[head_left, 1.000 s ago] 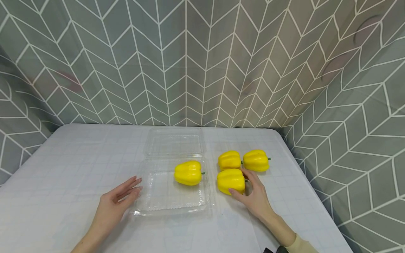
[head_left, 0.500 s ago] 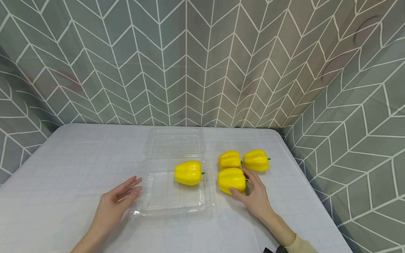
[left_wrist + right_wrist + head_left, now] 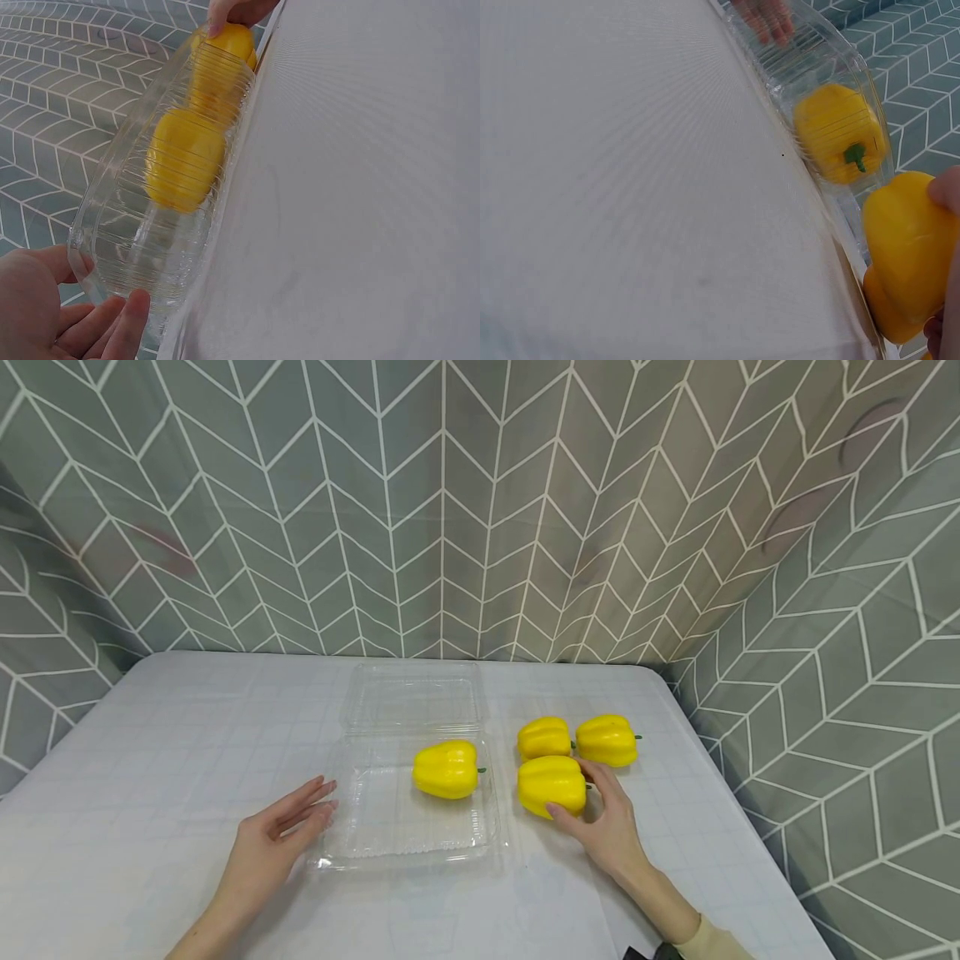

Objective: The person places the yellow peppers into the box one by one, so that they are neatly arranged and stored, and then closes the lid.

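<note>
My right hand (image 3: pixel 603 827) grips a yellow bell pepper (image 3: pixel 551 786), thumb on the near side and fingers by its stem end. In the right wrist view this held pepper (image 3: pixel 907 240) appears partly in front of another. Left of it lies an open clear plastic clamshell container (image 3: pixel 375 852), its lid (image 3: pixel 412 697) folded back toward the wall. One yellow bell pepper (image 3: pixel 446 769) lies on its side in the container's right half. My left hand (image 3: pixel 266 839) is at the container's left edge, fingers extended and loosely bent; in the left wrist view its fingertips (image 3: pixel 135 301) overlap the container's corner.
Two more yellow bell peppers, one (image 3: pixel 544 737) just behind the held one and another (image 3: pixel 607 741) to its right, lie on the white-covered table (image 3: pixel 187 727). A grey curtain (image 3: pixel 442 527) with white lines hangs behind and at the sides.
The right hand and its pepper have shifted very slightly to the right and up in the head view. The left hand, container and other peppers stay put.
</note>
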Demonstrator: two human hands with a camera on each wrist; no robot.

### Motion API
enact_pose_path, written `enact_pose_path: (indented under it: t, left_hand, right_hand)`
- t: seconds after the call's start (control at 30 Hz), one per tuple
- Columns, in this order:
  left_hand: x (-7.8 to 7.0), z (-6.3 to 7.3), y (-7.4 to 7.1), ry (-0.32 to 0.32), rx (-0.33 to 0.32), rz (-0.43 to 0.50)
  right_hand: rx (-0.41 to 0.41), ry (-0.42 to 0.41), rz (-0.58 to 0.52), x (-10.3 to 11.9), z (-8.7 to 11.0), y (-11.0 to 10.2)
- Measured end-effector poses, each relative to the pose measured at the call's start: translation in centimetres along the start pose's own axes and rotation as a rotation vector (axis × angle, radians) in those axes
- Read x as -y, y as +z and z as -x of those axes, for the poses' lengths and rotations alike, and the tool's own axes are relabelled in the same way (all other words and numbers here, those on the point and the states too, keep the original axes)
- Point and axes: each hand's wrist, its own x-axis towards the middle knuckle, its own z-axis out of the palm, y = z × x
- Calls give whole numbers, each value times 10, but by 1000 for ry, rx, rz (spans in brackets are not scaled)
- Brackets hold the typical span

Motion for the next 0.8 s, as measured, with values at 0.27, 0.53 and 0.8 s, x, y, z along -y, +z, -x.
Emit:
enact_pose_path:
  t: [0.27, 0.53, 0.8]
  left_hand:
    - [4, 0, -1, -28, 0, -29]
    - [3, 0, -1, -27, 0, -43]
    - [1, 1, -1, -48, 10, -65]
  right_hand:
    - [-13, 8, -16, 1, 1, 0]
    - [-24, 6, -25, 1, 0, 0]
    - [-32, 12, -38, 1, 1, -1]
